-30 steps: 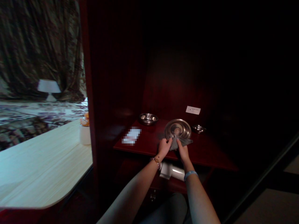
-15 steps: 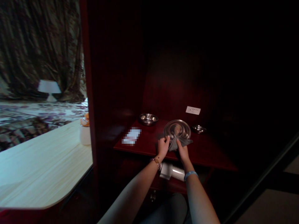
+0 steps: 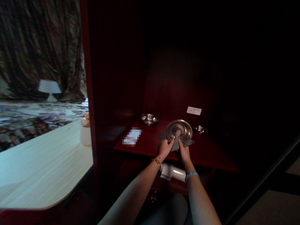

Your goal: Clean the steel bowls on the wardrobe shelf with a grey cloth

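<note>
A round stainless steel plate (image 3: 185,127) is held tilted up, its hollow side facing me, above the front of the dark red shelf (image 3: 145,146). A grey cloth (image 3: 175,146) is bunched over its near rim, with folds sticking out to both sides. My left hand (image 3: 165,148) is closed at the left of the near rim, thumb on the cloth. Close beside it, my right hand (image 3: 184,151) grips the cloth and rim, thumb on top. The fingers under the plate are hidden.
A steel bowl (image 3: 149,119) stands at the shelf's back left, a smaller metal dish (image 3: 199,129) right of the plate. A blurred white item (image 3: 132,136) lies at left. A white cylindrical object (image 3: 178,173) is below the shelf. A pale table (image 3: 47,168) extends leftward.
My left hand has slid right along the near rim, its thumb now close to my right thumb on the cloth. The plate has shifted slightly right. My right hand has barely moved.
</note>
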Demonstrator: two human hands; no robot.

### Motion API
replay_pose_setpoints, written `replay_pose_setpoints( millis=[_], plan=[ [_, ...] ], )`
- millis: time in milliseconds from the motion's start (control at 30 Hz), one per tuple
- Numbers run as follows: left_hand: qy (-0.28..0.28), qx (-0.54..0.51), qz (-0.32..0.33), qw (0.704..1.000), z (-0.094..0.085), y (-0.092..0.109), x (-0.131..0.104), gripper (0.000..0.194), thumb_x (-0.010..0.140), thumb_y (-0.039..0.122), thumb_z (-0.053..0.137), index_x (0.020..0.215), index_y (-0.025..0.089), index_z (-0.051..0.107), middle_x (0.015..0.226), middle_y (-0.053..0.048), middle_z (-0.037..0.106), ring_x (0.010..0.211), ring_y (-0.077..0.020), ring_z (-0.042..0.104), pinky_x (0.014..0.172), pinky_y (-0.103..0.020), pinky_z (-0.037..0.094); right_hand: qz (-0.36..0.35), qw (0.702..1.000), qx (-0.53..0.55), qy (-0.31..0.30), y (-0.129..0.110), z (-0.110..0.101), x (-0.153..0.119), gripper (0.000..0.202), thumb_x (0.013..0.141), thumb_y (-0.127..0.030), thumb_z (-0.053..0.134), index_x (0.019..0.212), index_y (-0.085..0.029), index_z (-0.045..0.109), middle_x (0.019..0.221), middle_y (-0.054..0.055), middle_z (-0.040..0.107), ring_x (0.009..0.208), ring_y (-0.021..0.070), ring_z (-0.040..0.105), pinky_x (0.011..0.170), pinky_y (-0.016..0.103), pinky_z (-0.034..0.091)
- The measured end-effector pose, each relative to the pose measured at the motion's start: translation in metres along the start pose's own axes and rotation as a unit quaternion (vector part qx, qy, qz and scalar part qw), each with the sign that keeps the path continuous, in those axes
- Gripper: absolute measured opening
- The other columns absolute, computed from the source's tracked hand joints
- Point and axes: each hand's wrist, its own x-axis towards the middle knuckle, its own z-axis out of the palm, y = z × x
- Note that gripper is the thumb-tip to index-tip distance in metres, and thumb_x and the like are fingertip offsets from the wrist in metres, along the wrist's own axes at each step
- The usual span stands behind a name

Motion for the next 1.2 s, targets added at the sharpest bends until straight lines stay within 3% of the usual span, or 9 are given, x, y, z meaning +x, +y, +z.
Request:
replay_pose_setpoints(
  millis=[100, 233, 500, 800, 1067, 1200],
  plan=[
    [-0.014, -0.032, 0.008, 0.999, 0.0018, -0.0019, 0.0020, 0.045, 0.090, 0.046, 0.052, 0.070, 0.010, 0.072, 0.075, -0.013, 0.074, 0.071, -0.0213, 0.069, 0.058, -0.026, 0.040, 0.001, 1.000, -0.006, 0.000, -0.0002, -0.0003, -0.0004, 0.061, 0.074, -0.055, 0.068, 0.116, -0.012, 0.069, 0.111, 0.013, 0.074, 0.103, 0.0274, 0.068, 0.092, 0.038, 0.052],
    [0.008, -0.037, 0.000, 0.999, 0.0038, -0.0038, 0.0031, 0.046, 0.089, 0.046, 0.053, 0.067, 0.009, 0.071, 0.069, -0.013, 0.072, 0.067, -0.0205, 0.067, 0.056, -0.025, 0.038, -0.006, 1.000, -0.006, -0.002, 0.0017, -0.0005, 0.0016, 0.062, 0.073, -0.055, 0.069, 0.118, -0.012, 0.068, 0.109, 0.012, 0.075, 0.103, 0.0265, 0.068, 0.094, 0.037, 0.051],
    [0.031, -0.040, -0.004, 0.999, 0.0020, 0.0003, 0.0027, 0.040, 0.089, 0.041, 0.054, 0.069, 0.011, 0.071, 0.076, -0.015, 0.075, 0.074, -0.0217, 0.069, 0.061, -0.026, 0.041, 0.025, 1.000, -0.006, -0.012, 0.0072, -0.0009, 0.0035, 0.062, 0.072, -0.056, 0.070, 0.116, -0.012, 0.069, 0.109, 0.011, 0.075, 0.099, 0.0270, 0.068, 0.086, 0.036, 0.054],
    [0.077, -0.036, 0.008, 0.996, -0.0021, 0.0011, -0.0005, 0.044, 0.091, 0.042, 0.050, 0.069, 0.011, 0.070, 0.075, -0.014, 0.074, 0.072, -0.0203, 0.068, 0.062, -0.025, 0.042, 0.007, 1.000, 0.003, -0.012, 0.0037, 0.0023, 0.0033, 0.062, 0.070, -0.056, 0.072, 0.114, -0.013, 0.070, 0.114, 0.012, 0.074, 0.106, 0.0273, 0.067, 0.096, 0.039, 0.050],
    [0.064, 0.011, -0.005, 0.998, -0.0029, 0.0029, -0.0002, 0.042, 0.092, 0.044, 0.052, 0.076, 0.011, 0.073, 0.081, -0.017, 0.075, 0.077, -0.0223, 0.071, 0.068, -0.027, 0.045, -0.006, 1.000, -0.008, 0.000, -0.0004, 0.0012, 0.0008, 0.061, 0.071, -0.055, 0.070, 0.116, -0.012, 0.069, 0.114, 0.012, 0.074, 0.110, 0.0277, 0.066, 0.100, 0.040, 0.048],
    [0.008, 0.031, -0.022, 0.999, -0.0038, 0.0047, -0.0011, 0.044, 0.090, 0.050, 0.055, 0.080, 0.013, 0.075, 0.087, -0.019, 0.076, 0.085, -0.0257, 0.073, 0.070, -0.028, 0.047, 0.004, 1.000, -0.003, -0.002, -0.0002, 0.0005, 0.0011, 0.062, 0.071, -0.054, 0.071, 0.117, -0.012, 0.069, 0.113, 0.012, 0.074, 0.107, 0.0278, 0.067, 0.098, 0.040, 0.049]
  ],
)
